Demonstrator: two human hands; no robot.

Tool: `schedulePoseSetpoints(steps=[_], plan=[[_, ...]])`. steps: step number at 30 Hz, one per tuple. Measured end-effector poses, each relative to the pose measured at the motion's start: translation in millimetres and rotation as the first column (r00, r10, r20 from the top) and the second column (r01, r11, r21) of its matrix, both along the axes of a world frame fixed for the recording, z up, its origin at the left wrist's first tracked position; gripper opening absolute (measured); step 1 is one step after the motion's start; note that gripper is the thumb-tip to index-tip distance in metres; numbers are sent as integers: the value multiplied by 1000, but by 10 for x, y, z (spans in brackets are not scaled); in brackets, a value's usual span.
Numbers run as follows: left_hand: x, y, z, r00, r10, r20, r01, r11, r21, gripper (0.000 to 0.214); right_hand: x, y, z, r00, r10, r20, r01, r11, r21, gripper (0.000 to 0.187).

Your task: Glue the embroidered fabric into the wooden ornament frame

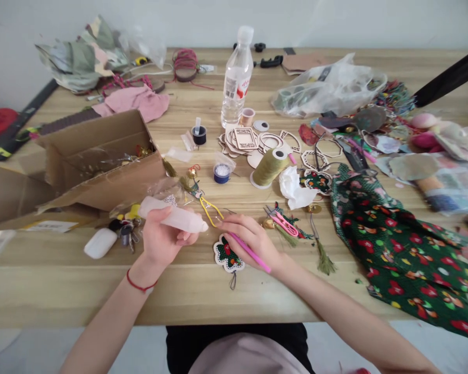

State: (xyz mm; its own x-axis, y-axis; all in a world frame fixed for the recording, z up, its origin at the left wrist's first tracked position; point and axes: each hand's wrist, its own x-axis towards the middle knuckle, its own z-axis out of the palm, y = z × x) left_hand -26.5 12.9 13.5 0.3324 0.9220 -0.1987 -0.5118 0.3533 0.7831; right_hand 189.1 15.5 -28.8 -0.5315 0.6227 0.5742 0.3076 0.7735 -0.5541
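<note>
My left hand (161,239) is closed around a translucent white squeeze bottle (181,218), probably glue, with its tip pointing right. My right hand (253,241) grips a slim pink pen-like stick (251,253) that slants down toward the wrist; its working end is too small to make out. Partly under the right hand lies a clover-shaped charm (229,255) with a pale rim, patterned green fabric and a dark cord loop. Just beyond the hands are yellow-handled pliers (211,210) and a small blue tub of white beads (222,173).
An open cardboard box (101,176) stands left, with a white case (100,243) and keys before it. Ahead are a water bottle (237,78), a thread spool (268,169) and wooden cutouts (244,139). Pink snips (284,223) and green floral fabric (398,249) lie right.
</note>
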Motion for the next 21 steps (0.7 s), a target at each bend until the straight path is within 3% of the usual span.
schedulePoseSetpoints(steps=[4,11,21], plan=[[-30,2,5,993,19,-114,-5,992,123,46,10,-43,-81,1000,5,16,-7,990,143,24],[-27,-40,8,973,21,-230,42,962,269,45,45,-119,-134,976,216,40,-218,935,278,30],[37,-90,60,962,63,-266,54,909,413,49,38,-137,-93,966,259,18,-242,871,427,19]])
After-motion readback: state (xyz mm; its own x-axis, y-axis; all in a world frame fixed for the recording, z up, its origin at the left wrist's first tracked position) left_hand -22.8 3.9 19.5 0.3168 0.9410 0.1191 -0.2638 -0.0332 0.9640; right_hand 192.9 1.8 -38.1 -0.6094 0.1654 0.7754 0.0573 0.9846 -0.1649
